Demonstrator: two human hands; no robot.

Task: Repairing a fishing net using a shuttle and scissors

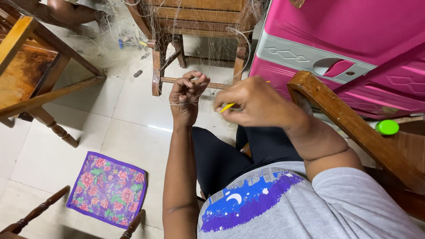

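A fine, pale fishing net hangs over a wooden chair in front of me and spills onto the floor. My left hand is raised and closed, pinching strands of the net with thread wrapped around the fingers. Just to its right, my right hand is closed on a thin yellow netting needle, its tip pointing toward the left hand. Both hands hover above my lap in dark trousers.
A pink plastic cabinet stands at the right, behind a wooden armrest. A green lid lies beside it. A floral purple cloth lies on the tiled floor. A wooden table stands at the left.
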